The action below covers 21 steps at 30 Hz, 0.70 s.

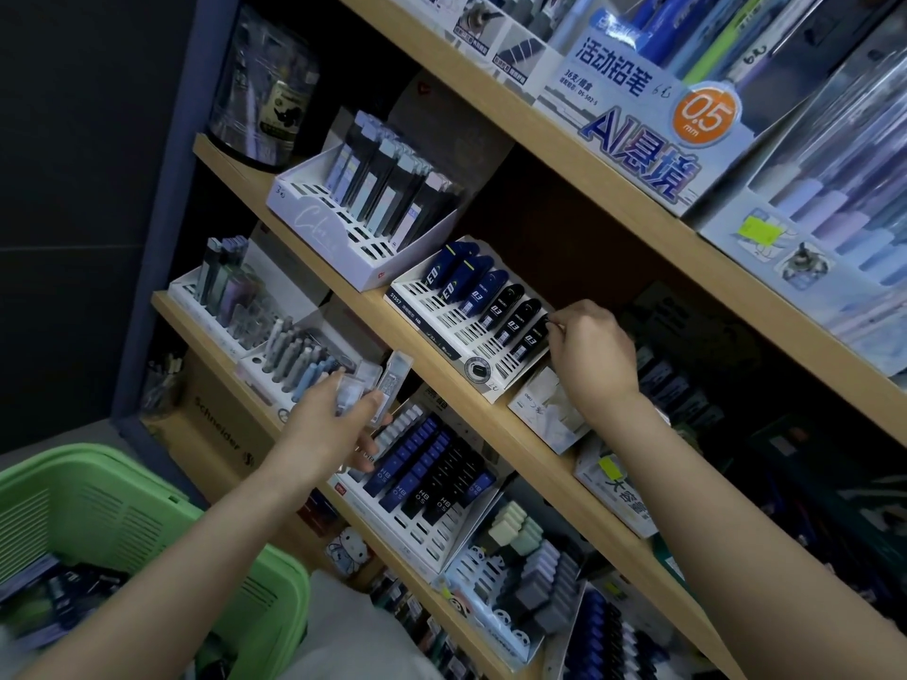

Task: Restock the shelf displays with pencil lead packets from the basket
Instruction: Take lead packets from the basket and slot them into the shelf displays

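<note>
The right hand (591, 355) pinches the cap end of a black lead tube (531, 340). The tube stands in the last slot of the white slotted display tray (437, 314) on the middle shelf, long axis leaning up and to the right. The left hand (333, 424) grips clear lead packets (390, 385), long axes pointing up toward the shelf. The green basket (147, 466) sits lower left and holds more packets.

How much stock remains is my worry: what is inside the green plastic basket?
Dark blue and black packets lie blurred at the bottom of the green plastic basket. The left forearm crosses it and hides the rest; no count possible.
</note>
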Each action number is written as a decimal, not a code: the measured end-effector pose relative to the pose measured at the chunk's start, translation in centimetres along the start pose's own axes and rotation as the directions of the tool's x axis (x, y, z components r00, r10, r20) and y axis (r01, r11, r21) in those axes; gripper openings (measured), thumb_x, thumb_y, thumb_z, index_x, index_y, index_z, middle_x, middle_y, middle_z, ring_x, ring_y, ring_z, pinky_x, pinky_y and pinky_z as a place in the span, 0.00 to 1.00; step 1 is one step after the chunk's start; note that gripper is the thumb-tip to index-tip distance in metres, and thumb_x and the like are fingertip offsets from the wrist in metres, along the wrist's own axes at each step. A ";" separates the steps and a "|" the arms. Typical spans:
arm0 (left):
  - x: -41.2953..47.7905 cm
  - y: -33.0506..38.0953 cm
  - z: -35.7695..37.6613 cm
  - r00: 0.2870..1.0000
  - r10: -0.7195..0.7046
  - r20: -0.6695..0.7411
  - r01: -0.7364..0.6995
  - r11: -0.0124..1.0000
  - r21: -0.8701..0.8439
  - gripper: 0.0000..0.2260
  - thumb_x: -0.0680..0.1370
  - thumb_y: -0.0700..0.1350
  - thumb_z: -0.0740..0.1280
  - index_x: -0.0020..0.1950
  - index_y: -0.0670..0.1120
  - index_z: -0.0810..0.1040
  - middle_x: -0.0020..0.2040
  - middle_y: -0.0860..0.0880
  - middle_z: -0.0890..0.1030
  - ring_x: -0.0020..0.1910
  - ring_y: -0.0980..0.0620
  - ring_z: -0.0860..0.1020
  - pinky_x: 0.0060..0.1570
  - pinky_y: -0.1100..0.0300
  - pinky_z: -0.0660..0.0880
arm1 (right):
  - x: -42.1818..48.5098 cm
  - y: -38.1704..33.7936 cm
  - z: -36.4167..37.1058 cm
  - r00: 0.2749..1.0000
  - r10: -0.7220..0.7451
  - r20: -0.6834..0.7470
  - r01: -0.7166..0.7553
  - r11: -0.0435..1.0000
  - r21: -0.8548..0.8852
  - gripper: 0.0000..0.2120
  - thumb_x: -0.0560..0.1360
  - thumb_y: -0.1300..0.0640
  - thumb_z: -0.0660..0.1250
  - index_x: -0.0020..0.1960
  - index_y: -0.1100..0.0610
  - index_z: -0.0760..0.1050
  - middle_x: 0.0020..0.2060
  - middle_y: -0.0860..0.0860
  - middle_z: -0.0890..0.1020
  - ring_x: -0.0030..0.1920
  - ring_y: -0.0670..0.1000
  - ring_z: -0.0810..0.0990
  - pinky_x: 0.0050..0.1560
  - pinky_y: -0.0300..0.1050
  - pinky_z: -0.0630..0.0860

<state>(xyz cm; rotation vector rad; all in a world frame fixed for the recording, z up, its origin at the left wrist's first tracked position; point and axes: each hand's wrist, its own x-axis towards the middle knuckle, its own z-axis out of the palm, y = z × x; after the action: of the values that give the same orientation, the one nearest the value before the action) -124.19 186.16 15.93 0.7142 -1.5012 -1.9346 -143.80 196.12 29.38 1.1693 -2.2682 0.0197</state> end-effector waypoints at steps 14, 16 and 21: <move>-0.9 0.9 -0.4 0.985 0.130 0.112 -0.133 0.991 0.018 0.08 0.79 0.47 0.64 0.54 0.44 0.77 0.31 0.39 0.78 0.21 0.54 0.68 0.22 0.65 0.66 | -4.5 -9.3 -1.2 0.880 -0.115 0.460 -0.360 0.470 0.806 0.09 0.78 0.58 0.65 0.55 0.61 0.76 0.36 0.51 0.79 0.35 0.43 0.79 0.34 0.33 0.75; -0.9 1.0 -0.6 0.987 0.123 0.107 -0.123 0.992 -0.001 0.10 0.79 0.48 0.63 0.52 0.41 0.77 0.25 0.47 0.75 0.21 0.55 0.68 0.22 0.65 0.65 | -4.5 -9.4 -1.5 0.881 -0.107 0.461 -0.386 0.400 0.831 0.08 0.78 0.59 0.64 0.56 0.61 0.75 0.38 0.52 0.79 0.35 0.43 0.80 0.35 0.34 0.77; -0.9 1.3 -1.2 0.990 0.125 0.064 -0.125 0.992 -0.009 0.09 0.79 0.49 0.64 0.50 0.44 0.77 0.28 0.41 0.74 0.23 0.51 0.67 0.22 0.63 0.65 | -5.7 -8.9 -2.4 0.917 -0.108 0.383 -0.317 0.385 0.867 0.04 0.77 0.61 0.65 0.51 0.58 0.75 0.40 0.53 0.80 0.39 0.46 0.81 0.42 0.37 0.80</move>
<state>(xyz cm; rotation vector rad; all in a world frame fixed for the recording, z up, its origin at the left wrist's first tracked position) -122.56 185.83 16.99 0.5469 -1.5412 -1.8824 -133.41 195.50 26.32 1.6322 -2.7182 1.4455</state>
